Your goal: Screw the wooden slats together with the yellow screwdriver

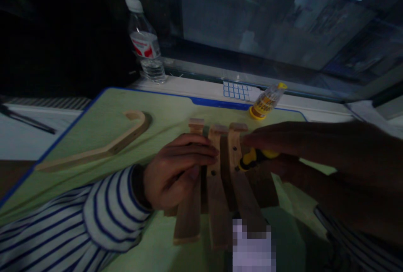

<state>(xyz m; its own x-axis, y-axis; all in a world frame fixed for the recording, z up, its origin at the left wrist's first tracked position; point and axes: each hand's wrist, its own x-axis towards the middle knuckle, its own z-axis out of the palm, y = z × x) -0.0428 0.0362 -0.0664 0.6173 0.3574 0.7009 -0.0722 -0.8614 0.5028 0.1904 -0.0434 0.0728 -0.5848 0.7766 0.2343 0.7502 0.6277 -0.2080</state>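
Note:
Three curved wooden slats (218, 192) with hooked far ends stand side by side on a darker wooden piece (262, 186). My left hand (178, 165) grips the left slat, its fingers reaching across to the middle one. In deep shadow at the right, my right hand (310, 156) is closed around a yellow and black screwdriver (252, 158). The tool's front end points at the lower screw hole on the right slat; its exact tip is too dark to make out. Dark screws or holes show on the middle and right slats.
A loose hooked wooden slat (107, 152) lies on the left of the green table (170, 108). By the window stand a water bottle (146, 49) and a small yellow-capped bottle (266, 102). A blue-gridded card (236, 90) lies on the sill. Something pixelated covers the bottom edge.

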